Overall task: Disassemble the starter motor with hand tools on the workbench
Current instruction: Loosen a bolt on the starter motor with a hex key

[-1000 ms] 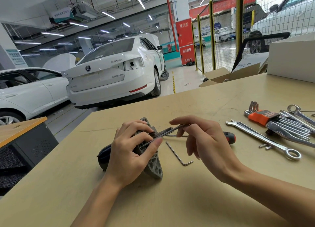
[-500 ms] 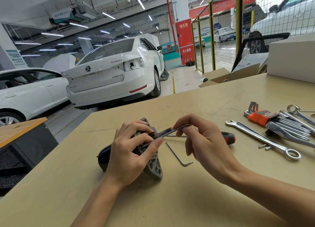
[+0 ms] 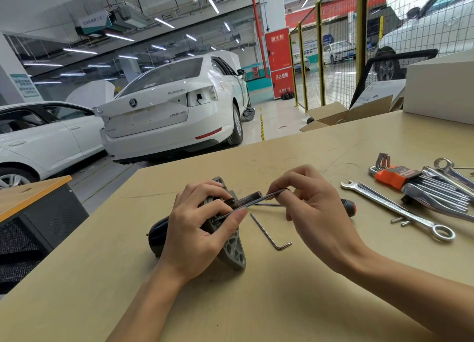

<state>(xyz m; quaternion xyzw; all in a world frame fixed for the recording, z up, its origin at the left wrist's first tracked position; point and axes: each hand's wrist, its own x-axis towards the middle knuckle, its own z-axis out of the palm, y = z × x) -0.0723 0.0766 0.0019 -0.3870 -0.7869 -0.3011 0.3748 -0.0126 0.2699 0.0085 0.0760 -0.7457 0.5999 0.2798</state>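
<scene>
I'm swinging the hex key (image 3: pixel 259 199) up a little with my right hand (image 3: pixel 315 208), so the bolt is likely loosening. My right hand is pinching its bent end, wrist angled in. My left hand (image 3: pixel 197 228) is gripping the starter motor (image 3: pixel 230 249), lying on the surface (image 3: pixel 256 303), thumb beside the key's tip.

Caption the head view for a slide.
Left hand grips the starter motor while the right hand works a hex key into it.
</scene>
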